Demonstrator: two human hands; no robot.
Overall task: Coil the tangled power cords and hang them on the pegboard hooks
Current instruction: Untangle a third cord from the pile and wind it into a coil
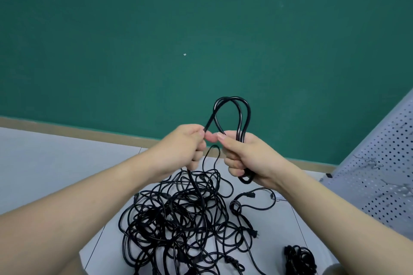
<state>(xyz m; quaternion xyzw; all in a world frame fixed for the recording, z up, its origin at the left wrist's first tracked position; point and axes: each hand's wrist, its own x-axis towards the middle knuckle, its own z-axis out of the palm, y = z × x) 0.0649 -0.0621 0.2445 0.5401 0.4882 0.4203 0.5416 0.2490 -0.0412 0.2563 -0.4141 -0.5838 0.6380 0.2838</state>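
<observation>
Above the tangled cords [178,219] on the floor, our right hand [241,156] grips the upright coil [239,118]; our left hand [185,145] pinches its feed strand; pegboard [380,174] stands right.

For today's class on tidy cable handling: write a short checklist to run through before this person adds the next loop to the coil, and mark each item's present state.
1. Right hand grips the coil of loops: ok.
2. Left hand holds the feeding strand: ok.
3. Strand runs free of the tangled pile: not ok, it drops straight into it.
4. Pegboard in view: ok.
5. Free hook there: cannot tell.
</observation>
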